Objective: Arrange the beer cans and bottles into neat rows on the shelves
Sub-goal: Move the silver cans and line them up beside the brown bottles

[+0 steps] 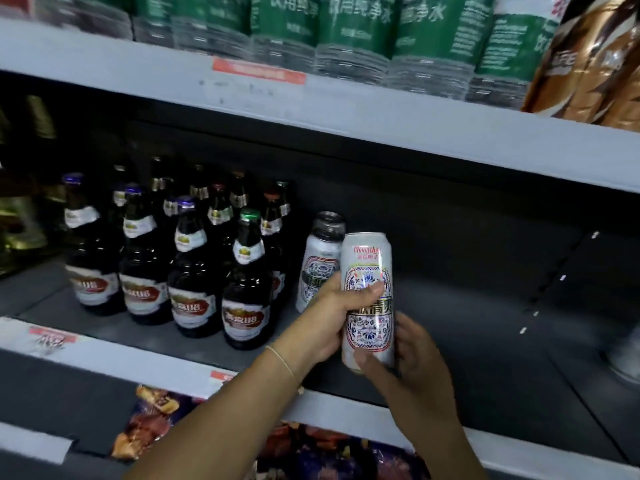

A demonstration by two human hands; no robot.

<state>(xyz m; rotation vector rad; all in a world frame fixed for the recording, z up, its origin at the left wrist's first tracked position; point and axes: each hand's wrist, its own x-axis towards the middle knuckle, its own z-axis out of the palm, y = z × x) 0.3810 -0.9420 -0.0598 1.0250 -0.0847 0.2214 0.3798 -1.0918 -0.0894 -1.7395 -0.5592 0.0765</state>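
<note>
The shelf [467, 323] carries brown bottles [194, 268] in rows toward its left end, one can [317, 265] standing just right of them, and bare space beyond to the right. The left hand [332, 317] and right hand [412, 355] each wrap their grip round a second can [367, 296], held upright above the front edge. Judging by this, the placing step is in hand; next it should go down beside or before the standing can, label forward.

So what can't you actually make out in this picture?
- Head view: the rear can's lower front, hidden by the held can and left hand.
- Back bottles: labels lost in shadow.
- Price tag: print blurred.
- White thing: blurred, cut off at right edge.
</note>
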